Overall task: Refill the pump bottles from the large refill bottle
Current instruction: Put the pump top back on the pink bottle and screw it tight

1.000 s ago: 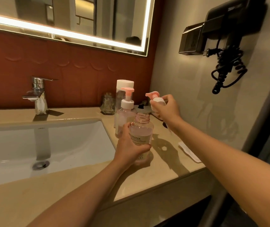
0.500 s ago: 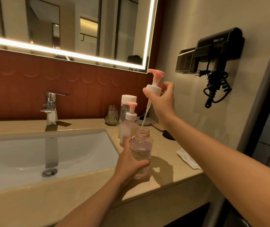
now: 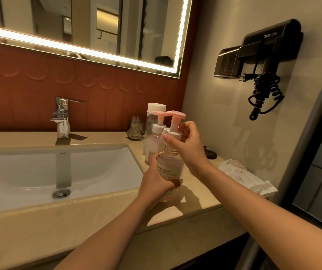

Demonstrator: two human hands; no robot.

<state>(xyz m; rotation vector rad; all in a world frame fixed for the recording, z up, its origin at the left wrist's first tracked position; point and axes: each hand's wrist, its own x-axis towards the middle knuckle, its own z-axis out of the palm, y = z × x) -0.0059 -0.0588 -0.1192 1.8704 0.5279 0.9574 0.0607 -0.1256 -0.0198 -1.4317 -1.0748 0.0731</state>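
Legible marking: one item.

The sink (image 3: 97, 151) carries a small grey brand mark (image 3: 64, 153) on its inner back wall, well to the left of the left hand (image 3: 154, 182) and its fingers (image 3: 174, 183). It reads "HEGII"; the last letters are faint.

The pump bottle (image 3: 170, 162) bears a pale label (image 3: 169, 171) with several lines of dark print. The label sits between the left thumb and the fingertips curled round the bottle's front. The characters are too small to read.

The hair dryer (image 3: 271, 41) hangs on the wall, well above and to the right of the fingers (image 3: 187, 126) of the right hand (image 3: 185, 142). A pale mark on its black housing is not legible.
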